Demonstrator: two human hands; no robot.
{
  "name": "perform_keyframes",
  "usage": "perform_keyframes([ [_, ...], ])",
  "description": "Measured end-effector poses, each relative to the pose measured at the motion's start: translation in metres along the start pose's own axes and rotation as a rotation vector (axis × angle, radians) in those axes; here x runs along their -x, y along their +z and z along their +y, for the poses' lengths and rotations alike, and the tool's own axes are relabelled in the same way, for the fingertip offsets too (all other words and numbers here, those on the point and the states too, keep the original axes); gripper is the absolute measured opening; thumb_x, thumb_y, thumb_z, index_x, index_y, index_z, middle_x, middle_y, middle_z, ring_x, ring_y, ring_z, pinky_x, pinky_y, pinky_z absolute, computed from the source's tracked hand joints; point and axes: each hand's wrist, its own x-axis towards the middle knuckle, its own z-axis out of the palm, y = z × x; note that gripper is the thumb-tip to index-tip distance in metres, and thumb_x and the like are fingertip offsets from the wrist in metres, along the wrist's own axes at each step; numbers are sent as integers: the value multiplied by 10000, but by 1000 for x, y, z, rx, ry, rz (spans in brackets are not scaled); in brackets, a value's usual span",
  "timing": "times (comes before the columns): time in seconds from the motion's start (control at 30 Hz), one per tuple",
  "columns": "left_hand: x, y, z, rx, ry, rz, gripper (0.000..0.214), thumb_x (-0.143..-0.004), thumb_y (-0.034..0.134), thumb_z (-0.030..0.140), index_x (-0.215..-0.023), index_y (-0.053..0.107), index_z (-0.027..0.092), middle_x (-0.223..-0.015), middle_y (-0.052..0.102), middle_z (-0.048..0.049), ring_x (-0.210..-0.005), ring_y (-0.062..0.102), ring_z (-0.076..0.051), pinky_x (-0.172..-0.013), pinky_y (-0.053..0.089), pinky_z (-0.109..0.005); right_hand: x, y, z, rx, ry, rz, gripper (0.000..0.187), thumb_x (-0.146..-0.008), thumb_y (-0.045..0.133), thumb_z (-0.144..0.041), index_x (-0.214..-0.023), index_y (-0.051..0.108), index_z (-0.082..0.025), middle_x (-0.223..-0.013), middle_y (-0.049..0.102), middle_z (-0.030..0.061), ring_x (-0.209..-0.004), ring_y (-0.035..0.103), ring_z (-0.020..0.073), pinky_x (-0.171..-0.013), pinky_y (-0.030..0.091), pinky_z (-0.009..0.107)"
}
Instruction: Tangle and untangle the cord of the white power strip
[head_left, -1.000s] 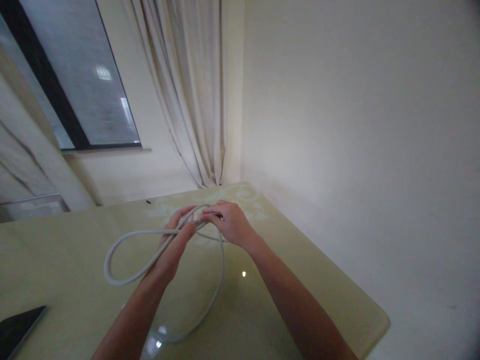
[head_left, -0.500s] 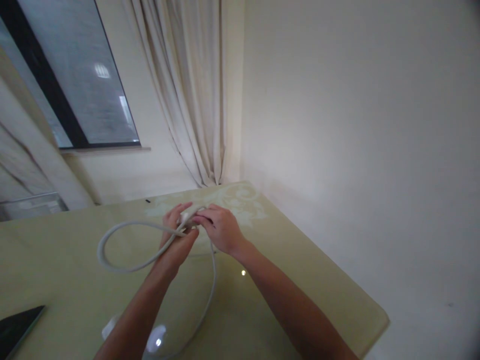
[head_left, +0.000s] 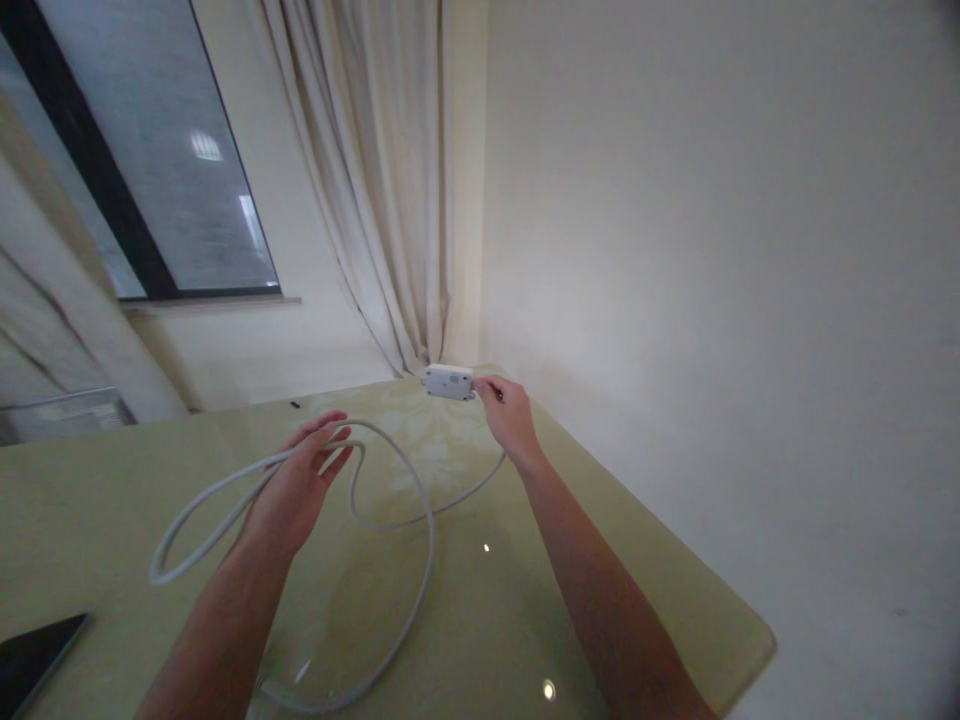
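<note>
My left hand (head_left: 296, 480) holds a loop of thick white cord (head_left: 431, 530) between its thumb and curled fingers, with the bight hanging out to the left. My right hand (head_left: 511, 415) is closed in a pinch at the right end of a small white block (head_left: 448, 382), which looks like a power strip seen from its back, with a label and dark screw holes. From beneath the right hand, the cord runs down and left to the left hand. Another length curves down toward the front, its end partly hidden by the left forearm.
A glossy pale green table (head_left: 637, 560) lies under both hands. A dark flat device (head_left: 37, 655) rests at the left front, and a small black object (head_left: 295, 405) near the back edge. Behind are a curtain (head_left: 382, 200), a window (head_left: 187, 150) and a bare wall (head_left: 712, 300).
The hands have moved apart: the right went right and away with the white power strip, the left went left with the cord loop. The cord between them has spread out.
</note>
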Motion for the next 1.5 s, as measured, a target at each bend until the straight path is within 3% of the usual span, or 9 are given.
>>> perform_keyframes([
  [0.23, 1, -5, -7, -547, 310, -150, 402, -833, 740, 590, -1033, 773, 243, -1192, 768, -74, -1139, 692, -262, -1021, 534, -392, 0, 14, 65, 173, 244, -46, 357, -997, 505, -321, -998, 813, -139, -1006, 789, 144, -945, 699, 255, -820, 467, 329],
  [0.4, 1, -8, 6, -987, 637, -96, 435, -936, 543, 566, -888, 795, 215, -1008, 798, -106, -993, 723, -280, -965, 531, -409, 9, 10, 100, 230, 337, -85, 306, -972, 511, -266, -900, 797, -185, -878, 756, 141, -943, 698, 293, -850, 475, 391],
  [0.5, 3, -8, 7, -1090, 665, -114, 427, -958, 496, 542, -932, 788, 232, -966, 798, -89, -875, 726, -262, -825, 540, -363, 13, 2, 106, 237, 320, -81, 244, -953, 560, -273, -835, 767, -222, -787, 705, 125, -930, 684, 313, -873, 474, 446],
  [0.73, 19, 8, 0, -1181, 752, -157, 289, -953, 496, 412, -978, 732, 248, -1009, 756, -117, -918, 708, -308, -857, 505, -385, 6, -3, 19, 121, 65, -161, 362, -992, 581, -498, -877, 718, -184, -869, 722, 95, -875, 665, 237, -821, 494, 384],
  [0.83, 28, 14, -4, -1264, 771, -171, 326, -955, 434, 306, -1105, 711, 221, -1111, 729, -155, -905, 696, -317, -806, 496, -391, 31, 9, -42, -124, -138, -569, 566, -1033, 430, -643, -984, 733, -168, -909, 751, 76, -828, 697, 193, -739, 500, 307],
  [0.97, 34, 17, -4, -1309, 764, -142, 307, -940, 477, 284, -1155, 691, 236, -1150, 735, -143, -864, 693, -298, -732, 467, -354, 74, 21, -90, 121, -283, -817, 734, -790, 776, -627, -1327, 623, -150, -1088, 753, 119, -907, 715, 276, -753, 525, 360],
  [1.23, 32, 12, 11, -1424, 744, 10, 181, -912, 617, 365, -963, 762, 270, -1028, 757, -74, -664, 639, -229, -629, 382, -325, 82, 28, -85, 572, -509, -372, 624, -838, 665, -295, -1424, 517, -142, -1320, 616, 189, -1250, 536, 349, -1119, 403, 555],
  [1.37, 22, -1, 18, -1349, 728, 31, 256, -875, 670, 492, -935, 808, 285, -929, 761, -80, -716, 658, -269, -654, 404, -342, 74, 31, -82, 543, -604, -383, 617, -927, 616, -339, -1510, 471, -197, -1449, 569, 170, -1327, 497, 323, -1155, 379, 518],
  [1.5, 12, -7, 21, -1240, 707, -5, 316, -859, 639, 515, -911, 818, 261, -866, 716, -71, -666, 639, -234, -665, 416, -341, 62, 26, -78, 289, -369, -567, 373, -986, 507, -318, -1308, 643, -188, -1224, 724, 154, -1065, 669, 288, -910, 531, 437],
])
